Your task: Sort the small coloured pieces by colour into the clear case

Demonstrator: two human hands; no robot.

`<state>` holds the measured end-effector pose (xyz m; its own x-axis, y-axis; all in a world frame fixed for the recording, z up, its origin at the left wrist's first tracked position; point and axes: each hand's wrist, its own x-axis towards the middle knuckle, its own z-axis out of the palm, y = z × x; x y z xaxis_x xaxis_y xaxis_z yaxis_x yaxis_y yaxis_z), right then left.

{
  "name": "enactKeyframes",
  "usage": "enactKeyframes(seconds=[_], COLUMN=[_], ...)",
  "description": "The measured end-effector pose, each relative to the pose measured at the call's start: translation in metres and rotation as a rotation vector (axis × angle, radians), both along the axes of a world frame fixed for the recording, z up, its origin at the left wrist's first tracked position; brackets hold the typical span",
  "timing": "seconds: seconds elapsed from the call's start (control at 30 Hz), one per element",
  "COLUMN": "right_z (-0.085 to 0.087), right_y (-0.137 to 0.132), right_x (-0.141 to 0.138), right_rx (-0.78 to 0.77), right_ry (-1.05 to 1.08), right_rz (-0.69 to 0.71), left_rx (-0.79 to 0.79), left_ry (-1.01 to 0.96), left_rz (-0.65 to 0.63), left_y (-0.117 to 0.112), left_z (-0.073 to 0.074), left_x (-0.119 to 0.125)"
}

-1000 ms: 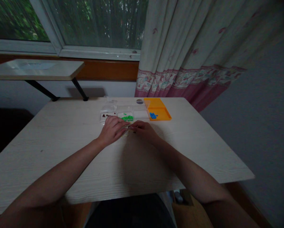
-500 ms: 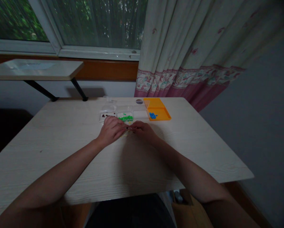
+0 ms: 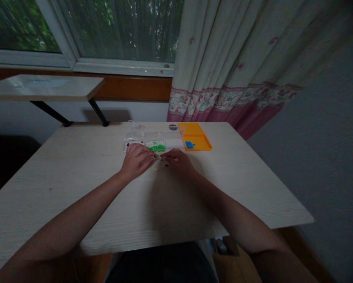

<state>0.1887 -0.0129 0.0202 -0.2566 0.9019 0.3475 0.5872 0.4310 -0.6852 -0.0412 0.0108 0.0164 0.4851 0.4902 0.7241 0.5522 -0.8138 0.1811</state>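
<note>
My left hand (image 3: 137,161) and my right hand (image 3: 180,162) meet over the table with their fingertips pinched close together. Whatever small things they hold are too tiny and dim to name. Beneath the fingers lie a small dark piece (image 3: 166,165) and pale yellow bits (image 3: 155,169). Just beyond the hands is a clear plastic box (image 3: 174,144), its lid folded back. Small green pieces (image 3: 157,148) fill its middle compartment, and dark pieces (image 3: 128,144) sit in the left one, partly hidden by my left hand.
Right of the clear box stands an open orange box (image 3: 203,144) with small blue pieces (image 3: 189,145) in it. A dark round object (image 3: 173,127) lies behind. A raised shelf (image 3: 46,87) stands at the back left of the table (image 3: 100,204), and a curtain (image 3: 206,78) hangs behind.
My fingertips have shifted slightly and drawn a little apart. The small dark piece and yellow bits below them show more clearly. The boxes have stayed in place.
</note>
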Motion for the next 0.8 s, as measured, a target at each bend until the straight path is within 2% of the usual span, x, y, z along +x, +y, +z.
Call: enactKeyframes(seconds=[0.1, 0.2, 0.5, 0.8], right_z=[-0.004, -0.007, -0.010, -0.001], right_y=[0.003, 0.002, -0.003, -0.006], right_x=[0.004, 0.006, -0.004, -0.005], right_rx=[0.157, 0.225, 0.224, 0.210], right_ry=[-0.215, -0.400, -0.616, -0.705], right_rz=[-0.087, -0.101, -0.103, -0.090], left_rx=[-0.036, -0.075, -0.095, -0.152], left_ry=[-0.073, -0.141, -0.232, -0.249], left_rz=[0.051, 0.102, 0.182, 0.258], left_y=[0.004, 0.008, 0.020, 0.032], left_z=[-0.001, -0.001, -0.003, -0.006], left_x=[-0.002, -0.006, -0.014, -0.024])
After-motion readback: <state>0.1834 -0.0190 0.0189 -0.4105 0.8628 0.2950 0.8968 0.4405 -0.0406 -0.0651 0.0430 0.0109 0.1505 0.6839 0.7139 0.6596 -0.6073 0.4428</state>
